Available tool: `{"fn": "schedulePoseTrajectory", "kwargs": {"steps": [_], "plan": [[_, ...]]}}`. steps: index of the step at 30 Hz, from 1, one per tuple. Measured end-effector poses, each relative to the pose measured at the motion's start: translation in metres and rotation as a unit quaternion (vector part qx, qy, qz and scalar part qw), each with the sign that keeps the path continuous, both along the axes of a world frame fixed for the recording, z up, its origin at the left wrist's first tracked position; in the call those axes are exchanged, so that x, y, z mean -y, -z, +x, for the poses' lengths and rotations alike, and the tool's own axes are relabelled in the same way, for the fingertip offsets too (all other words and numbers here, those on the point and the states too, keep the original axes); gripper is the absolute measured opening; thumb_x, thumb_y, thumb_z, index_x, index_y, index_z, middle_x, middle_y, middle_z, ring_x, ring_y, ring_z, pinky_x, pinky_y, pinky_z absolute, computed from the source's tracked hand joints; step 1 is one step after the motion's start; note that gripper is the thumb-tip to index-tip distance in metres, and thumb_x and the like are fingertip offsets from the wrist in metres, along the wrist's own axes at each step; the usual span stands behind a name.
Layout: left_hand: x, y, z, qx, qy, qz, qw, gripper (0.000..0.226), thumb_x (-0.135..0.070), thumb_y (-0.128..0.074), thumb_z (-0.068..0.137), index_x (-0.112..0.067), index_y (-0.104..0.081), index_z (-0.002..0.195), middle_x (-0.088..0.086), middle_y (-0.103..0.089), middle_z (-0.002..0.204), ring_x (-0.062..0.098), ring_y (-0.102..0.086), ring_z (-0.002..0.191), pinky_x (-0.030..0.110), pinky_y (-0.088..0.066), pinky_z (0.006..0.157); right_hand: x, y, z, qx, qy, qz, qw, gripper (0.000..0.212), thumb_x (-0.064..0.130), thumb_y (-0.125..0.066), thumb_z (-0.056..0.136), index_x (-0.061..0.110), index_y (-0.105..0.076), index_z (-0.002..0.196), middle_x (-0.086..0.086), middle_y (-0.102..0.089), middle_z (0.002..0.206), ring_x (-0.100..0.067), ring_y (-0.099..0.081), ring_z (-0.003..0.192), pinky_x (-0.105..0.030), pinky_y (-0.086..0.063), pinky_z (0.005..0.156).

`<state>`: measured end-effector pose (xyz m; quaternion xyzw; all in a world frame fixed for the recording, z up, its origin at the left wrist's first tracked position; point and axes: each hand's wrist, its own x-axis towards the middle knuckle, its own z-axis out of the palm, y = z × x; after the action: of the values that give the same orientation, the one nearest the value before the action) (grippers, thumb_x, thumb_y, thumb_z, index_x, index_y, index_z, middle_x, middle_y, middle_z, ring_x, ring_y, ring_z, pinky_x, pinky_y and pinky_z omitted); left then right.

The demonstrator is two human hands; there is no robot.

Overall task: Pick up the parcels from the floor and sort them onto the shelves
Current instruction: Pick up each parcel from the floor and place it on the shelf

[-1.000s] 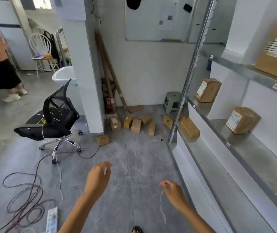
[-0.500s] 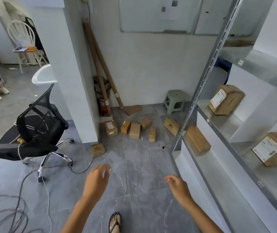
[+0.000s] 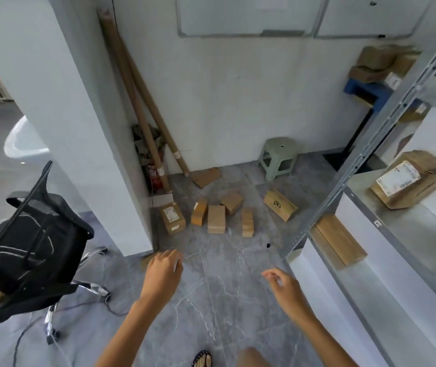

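Note:
Several brown cardboard parcels lie on the grey floor near the wall: a labelled one (image 3: 172, 218) by the pillar, three small ones (image 3: 216, 219) in the middle, and a larger tilted one (image 3: 280, 204) to the right. Another parcel (image 3: 150, 258) peeks out just above my left hand (image 3: 164, 271), which hangs over the floor with loosely curled fingers, holding nothing. My right hand (image 3: 283, 288) is also empty and relaxed, close to the metal shelf unit (image 3: 325, 202). The shelves carry a flat parcel (image 3: 337, 241) low down and a labelled parcel (image 3: 411, 179) higher up.
A black mesh office chair (image 3: 31, 247) stands at the left, with cables (image 3: 26, 337) on the floor beside it. A white pillar (image 3: 84, 123) rises between chair and parcels. Cardboard tubes (image 3: 142, 107) lean in the corner. A green plastic stool (image 3: 279, 157) stands by the wall.
I have walked forward toward the parcels, so they and the shelf look nearer. Both hands stay out in front, empty. The person at the far left is out of view now.

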<state>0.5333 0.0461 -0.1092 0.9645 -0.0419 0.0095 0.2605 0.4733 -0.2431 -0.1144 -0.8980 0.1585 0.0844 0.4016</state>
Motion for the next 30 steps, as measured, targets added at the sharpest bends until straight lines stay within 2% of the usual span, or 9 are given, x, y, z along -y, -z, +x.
{"fn": "schedulePoseTrajectory", "kwargs": {"steps": [3, 9, 12, 15, 19, 23, 25, 27, 30], "plan": [[0.000, 0.007, 0.044, -0.030, 0.006, -0.009, 0.999, 0.020, -0.011, -0.050, 0.088, -0.013, -0.068, 0.097, 0.005, -0.068, 0.097, 0.025, -0.061, 0.092, 0.033, -0.047, 0.078, -0.003, 0.010, 0.037, -0.016, 0.014, 0.001, 1.000, 0.023, 0.015, -0.047, 0.097, 0.010, -0.068, 0.105, 0.003, -0.067, 0.105, -0.010, -0.060, 0.097, -0.012, -0.041, 0.080], [0.008, 0.032, 0.151, -0.077, -0.005, -0.036, 0.996, 0.019, -0.013, -0.048, 0.091, -0.013, -0.067, 0.092, 0.005, -0.067, 0.095, 0.021, -0.061, 0.084, 0.035, -0.050, 0.076, 0.012, 0.046, 0.130, -0.068, 0.077, 0.048, 0.994, 0.022, 0.007, -0.047, 0.094, 0.009, -0.069, 0.092, 0.005, -0.068, 0.093, -0.004, -0.059, 0.084, -0.002, -0.038, 0.068], [0.018, 0.051, 0.225, -0.106, -0.007, -0.043, 0.993, 0.020, -0.016, -0.046, 0.092, -0.013, -0.065, 0.089, 0.007, -0.067, 0.093, 0.020, -0.060, 0.077, 0.033, -0.051, 0.071, 0.025, 0.070, 0.194, -0.091, 0.105, 0.064, 0.988, 0.022, 0.004, -0.048, 0.092, 0.008, -0.069, 0.087, 0.007, -0.067, 0.086, 0.004, -0.057, 0.076, -0.003, -0.038, 0.065], [0.033, 0.074, 0.304, -0.156, -0.036, -0.086, 0.983, 0.024, -0.018, -0.044, 0.091, -0.024, -0.067, 0.092, -0.001, -0.065, 0.094, 0.015, -0.061, 0.078, 0.029, -0.052, 0.070, 0.040, 0.099, 0.267, -0.101, 0.125, 0.090, 0.983, 0.025, 0.001, -0.049, 0.092, 0.012, -0.068, 0.081, -0.001, -0.070, 0.083, -0.005, -0.063, 0.072, -0.011, -0.044, 0.069], [0.053, 0.115, 0.409, -0.258, -0.072, -0.109, 0.957, 0.027, -0.022, -0.040, 0.096, -0.031, -0.059, 0.078, 0.000, -0.067, 0.090, 0.008, -0.061, 0.071, 0.026, -0.053, 0.069, 0.058, 0.146, 0.372, -0.127, 0.142, 0.104, 0.976, 0.031, 0.002, -0.054, 0.091, 0.022, -0.065, 0.070, -0.001, -0.070, 0.073, 0.008, -0.063, 0.070, -0.011, -0.045, 0.064], [0.067, 0.161, 0.496, -0.304, -0.075, -0.105, 0.944, 0.025, -0.025, -0.046, 0.094, -0.024, -0.064, 0.111, 0.000, -0.065, 0.108, 0.018, -0.063, 0.097, 0.025, -0.048, 0.082, 0.061, 0.190, 0.469, -0.172, 0.146, 0.100, 0.969, 0.023, 0.004, -0.059, 0.089, 0.015, -0.065, 0.069, -0.009, -0.068, 0.078, -0.014, -0.063, 0.073, -0.021, -0.042, 0.067], [0.076, 0.189, 0.529, -0.339, -0.086, -0.130, 0.928, 0.023, -0.022, -0.044, 0.097, -0.019, -0.063, 0.108, 0.005, -0.065, 0.109, 0.019, -0.062, 0.098, 0.030, -0.050, 0.086, 0.061, 0.215, 0.509, -0.196, 0.156, 0.102, 0.963, 0.014, 0.005, -0.059, 0.089, 0.006, -0.069, 0.079, -0.014, -0.070, 0.086, -0.020, -0.062, 0.078, -0.023, -0.042, 0.068], [0.084, 0.225, 0.559, -0.360, -0.086, -0.134, 0.919, 0.022, -0.018, -0.044, 0.097, -0.014, -0.063, 0.108, 0.007, -0.064, 0.112, 0.022, -0.061, 0.104, 0.031, -0.048, 0.090, 0.060, 0.247, 0.543, -0.205, 0.171, 0.103, 0.958, 0.013, 0.003, -0.057, 0.089, 0.005, -0.069, 0.084, -0.017, -0.070, 0.093, -0.018, -0.062, 0.078, -0.029, -0.043, 0.073], [0.092, 0.302, 0.604, -0.390, -0.088, -0.117, 0.909, 0.025, -0.013, -0.050, 0.094, -0.003, -0.062, 0.113, 0.014, -0.063, 0.117, 0.029, -0.058, 0.110, 0.030, -0.044, 0.091, 0.057, 0.314, 0.590, -0.232, 0.165, 0.088, 0.955, 0.016, 0.008, -0.054, 0.092, 0.004, -0.069, 0.096, -0.013, -0.070, 0.101, -0.023, -0.065, 0.094, -0.028, -0.044, 0.077]]}}
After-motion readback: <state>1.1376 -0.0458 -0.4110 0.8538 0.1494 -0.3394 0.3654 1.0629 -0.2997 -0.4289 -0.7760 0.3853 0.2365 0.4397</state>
